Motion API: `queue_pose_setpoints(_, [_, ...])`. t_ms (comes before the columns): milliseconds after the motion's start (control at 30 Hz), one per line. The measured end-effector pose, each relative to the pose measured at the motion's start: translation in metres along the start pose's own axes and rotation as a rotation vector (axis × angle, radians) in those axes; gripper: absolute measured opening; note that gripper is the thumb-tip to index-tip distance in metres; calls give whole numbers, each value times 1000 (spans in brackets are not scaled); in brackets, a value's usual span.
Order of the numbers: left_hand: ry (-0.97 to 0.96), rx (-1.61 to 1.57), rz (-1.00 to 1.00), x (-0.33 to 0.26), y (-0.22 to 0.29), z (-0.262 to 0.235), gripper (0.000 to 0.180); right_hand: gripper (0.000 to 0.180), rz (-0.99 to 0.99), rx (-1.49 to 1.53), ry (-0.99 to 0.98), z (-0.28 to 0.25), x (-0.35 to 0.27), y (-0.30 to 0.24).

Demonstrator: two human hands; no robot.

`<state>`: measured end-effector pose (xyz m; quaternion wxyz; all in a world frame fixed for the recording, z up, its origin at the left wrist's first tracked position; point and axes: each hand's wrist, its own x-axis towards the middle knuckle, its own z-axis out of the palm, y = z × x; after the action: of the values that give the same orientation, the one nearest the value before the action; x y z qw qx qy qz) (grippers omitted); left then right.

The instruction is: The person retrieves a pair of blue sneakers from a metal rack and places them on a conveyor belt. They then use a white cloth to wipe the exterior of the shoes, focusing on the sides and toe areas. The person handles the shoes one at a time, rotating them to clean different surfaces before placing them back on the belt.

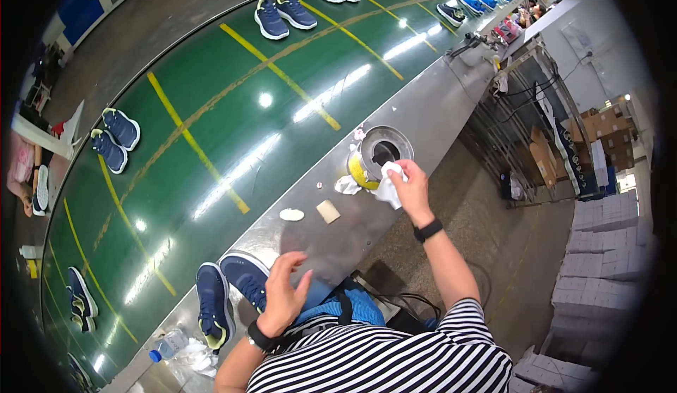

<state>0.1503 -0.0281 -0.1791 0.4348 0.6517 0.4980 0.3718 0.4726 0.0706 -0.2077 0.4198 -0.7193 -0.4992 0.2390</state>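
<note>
My right hand [415, 192] pinches a white cloth [388, 190] beside a round metal can [405, 141] with a yellow band. The can has a dark opening in its top. My left hand [282, 296] hovers with fingers apart, holding nothing that I can see. It is nearest to a navy sneaker [243, 272] on the metal ledge and hides part of it. Left of that one stands its mate, a navy shoe [211, 298] with a pale sole and a lime lining. Between hands and can lie a white oval piece [291, 215] and a cream block [328, 211].
Beyond the metal ledge [430, 111] runs a green conveyor belt [233, 125] with yellow lines. Pairs of navy shoes [282, 16] stand on it, blue ones [476, 2] farther off. A blue-capped plastic bottle [169, 345] and crumpled white cloth [197, 356] lie lower left. White boxes [599, 252] are stacked right.
</note>
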Motion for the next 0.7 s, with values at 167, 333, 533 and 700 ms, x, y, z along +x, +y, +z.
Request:
queue_pose_setpoints(167, [43, 108, -199, -32, -23, -34, 28, 17, -105, -498, -65, 6, 51, 35])
queue_pose_setpoints(333, [179, 135, -320, -57, -36, -55, 23, 17, -129, -702, -152, 18, 60, 37])
queue_pose_setpoints(533, [290, 158, -322, -70, -41, -65, 22, 17, -95, -750, -145, 19, 62, 38])
queue_pose_setpoints(700, [497, 289, -345, -94, -47, -102, 21, 26, -128, -371, 42, 7, 75, 52])
